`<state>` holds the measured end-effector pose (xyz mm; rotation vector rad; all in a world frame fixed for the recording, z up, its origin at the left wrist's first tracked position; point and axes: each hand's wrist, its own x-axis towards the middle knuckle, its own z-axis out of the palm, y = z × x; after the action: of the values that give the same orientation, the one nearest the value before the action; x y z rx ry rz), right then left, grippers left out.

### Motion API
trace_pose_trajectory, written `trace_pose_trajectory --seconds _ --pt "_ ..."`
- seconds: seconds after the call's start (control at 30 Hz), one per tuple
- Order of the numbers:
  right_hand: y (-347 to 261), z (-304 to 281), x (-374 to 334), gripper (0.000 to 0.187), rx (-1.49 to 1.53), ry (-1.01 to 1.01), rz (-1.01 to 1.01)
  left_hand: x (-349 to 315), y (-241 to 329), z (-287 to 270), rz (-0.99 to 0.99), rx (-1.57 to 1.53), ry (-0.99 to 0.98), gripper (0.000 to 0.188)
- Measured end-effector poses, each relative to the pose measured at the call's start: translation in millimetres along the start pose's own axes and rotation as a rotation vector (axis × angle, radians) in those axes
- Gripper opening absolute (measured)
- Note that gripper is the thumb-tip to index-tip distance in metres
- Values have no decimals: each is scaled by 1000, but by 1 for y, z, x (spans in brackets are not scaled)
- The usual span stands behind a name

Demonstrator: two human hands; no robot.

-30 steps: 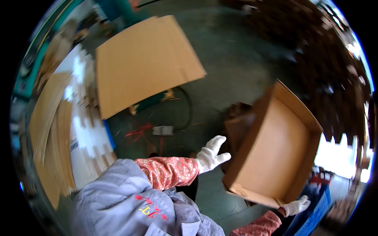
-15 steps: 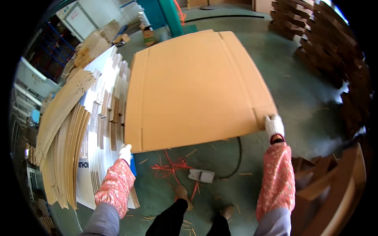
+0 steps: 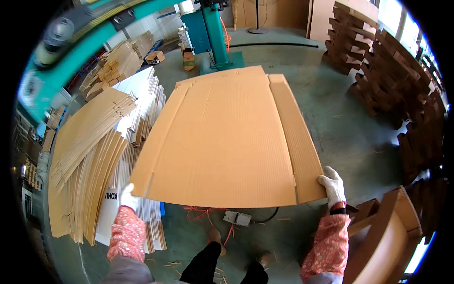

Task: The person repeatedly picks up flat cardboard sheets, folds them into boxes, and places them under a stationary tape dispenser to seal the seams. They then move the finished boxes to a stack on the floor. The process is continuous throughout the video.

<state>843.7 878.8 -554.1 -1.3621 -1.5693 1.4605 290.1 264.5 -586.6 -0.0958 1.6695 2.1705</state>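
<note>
Stretched between my hands is a large flat sheet of brown cardboard [image 3: 222, 142], creased and slotted along its left and right sides. My left hand [image 3: 127, 196], in a white glove, grips its near left corner. At the near right corner my right hand [image 3: 333, 184], gloved the same way, has its thumb on top and the other fingers mostly hidden. The sheet is held out in front of me above the floor, its far edge close to the green machine's base.
Stacked flat cardboard [image 3: 85, 175] and white sheets [image 3: 111, 213] stand on the left. A green machine [image 3: 215, 38] rises ahead, its arm crossing the upper left. Folded brown cartons [image 3: 383, 80] line the right; an open carton [image 3: 388, 232] sits near right. A grey foot pedal [image 3: 237, 218] lies near my feet.
The sheet's near edge has come lower and closer to me, and its side flaps have bent more along the creases. My hands have spread slightly apart. More of the green machine shows overhead.
</note>
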Motion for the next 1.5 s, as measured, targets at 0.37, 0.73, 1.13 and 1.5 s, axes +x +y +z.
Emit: trace_pose_trajectory --seconds 0.37,0.73,1.13,1.5 --pt "-266 -119 -130 29 577 62 -528 -129 281 64 614 -90 -356 93" --pt "-393 -3 -295 26 -738 -86 -820 -221 350 217 815 1749 -411 49" --pt "-330 56 -362 42 -1367 -220 -445 -264 357 142 331 2384 -1072 163" --pt "-355 77 -375 46 -1395 -77 -433 -284 331 111 521 2431 -1082 132"
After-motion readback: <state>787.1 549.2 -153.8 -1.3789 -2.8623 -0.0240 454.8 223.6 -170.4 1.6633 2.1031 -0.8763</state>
